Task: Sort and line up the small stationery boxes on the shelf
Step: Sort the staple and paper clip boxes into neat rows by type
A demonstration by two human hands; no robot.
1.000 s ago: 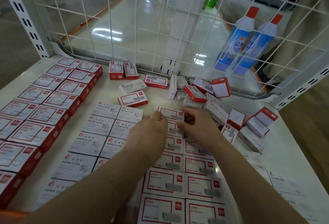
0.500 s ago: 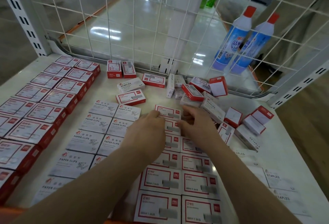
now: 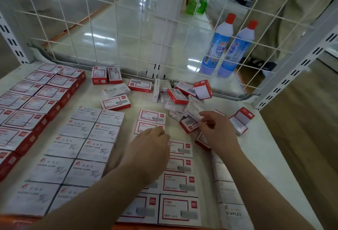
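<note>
1. The white shelf (image 3: 265, 138) carries everything, with a wire-grid back panel (image 3: 128, 28) behind it and two blue cleaner bottles (image 3: 226, 47) beyond the grid.
2. Sorted columns already lie flat: red-edged boxes (image 3: 36, 105) at far left, grey paper-clip boxes (image 3: 87, 142) next, then red-framed staple boxes (image 3: 175, 184) running toward the camera.
3. The unsorted heap of small boxes (image 3: 182, 98) sits at the back, right of centre, tilted every way.
4. The left hand (image 3: 148, 149) rests on the front end of the staple column, fingers curled; whether this grip pinches a box I cannot tell.
5. The right hand (image 3: 217, 131) pinches a white STAPLES box (image 3: 193, 110) at the heap's near edge, its long axis slanting up to the left.
6. Judging by this, the right hand is nearer; the white staples column (image 3: 230, 211) lies toward the camera from it.
</note>
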